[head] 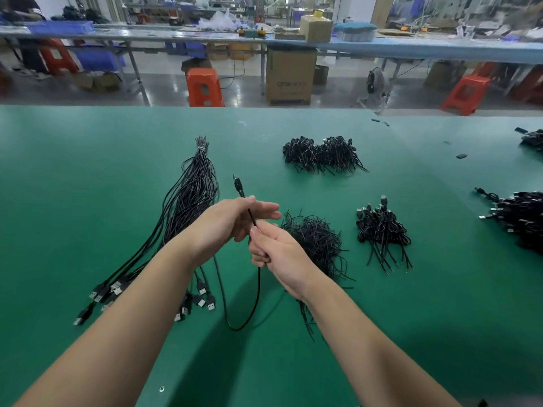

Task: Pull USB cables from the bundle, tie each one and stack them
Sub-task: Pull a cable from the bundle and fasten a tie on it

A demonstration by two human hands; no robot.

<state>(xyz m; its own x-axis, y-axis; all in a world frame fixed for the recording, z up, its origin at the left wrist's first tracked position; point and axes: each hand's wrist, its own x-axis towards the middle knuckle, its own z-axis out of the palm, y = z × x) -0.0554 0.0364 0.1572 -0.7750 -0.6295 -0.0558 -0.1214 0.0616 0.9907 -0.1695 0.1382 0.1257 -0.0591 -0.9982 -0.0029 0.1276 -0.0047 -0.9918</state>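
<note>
One black USB cable [258, 286], held above the green table [88, 171] between both hands: plug end points up and away from the person, tilted slightly left; the cable's upper length runs near-vertical, and the lower length hangs in a loop whose bottom touches the table. Left hand [232, 221]: fingers extended and relaxed, cable passing across them near the plug, thumb at the cable. Right hand [279, 251]: fingers curled round the cable just below the left hand. Bundle [188, 201] of untied cables: left of the hands, long axis running away from the person, bound at its far end, plugs fanned out at the near end. Stacks of tied cables [382, 230]: right of the hands, further heaps beyond.
</note>
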